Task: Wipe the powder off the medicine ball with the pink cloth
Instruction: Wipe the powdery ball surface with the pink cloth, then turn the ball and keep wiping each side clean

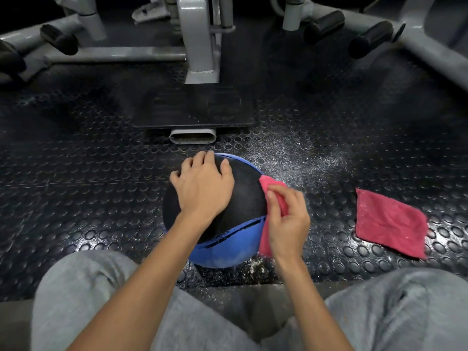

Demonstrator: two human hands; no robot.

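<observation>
The medicine ball (243,198) sits on the studded floor (101,173) between the person's knees. The left hand (202,188) lies spread and flat across its top, steadying it. The right hand (288,219) pinches the pink cloth (264,244) against the ball's 3 o'clock flank. The main risk, as I judge it, is the ball rolling toward 9 o'clock under the sideways wiping push, since only a flat palm holds it. Loose powder (298,160) scattered on the floor at 1 to 2 o'clock, and more at 5 o'clock, could also get picked back up if the ball turns through it or the cloth's hanging tail drags there. A second pink cloth (390,221) lies well apart at 3 o'clock. The ball's underside and far side are hidden. Any powder left on the black panel is hard to make out, though the blue panel looks faintly dusty.
</observation>
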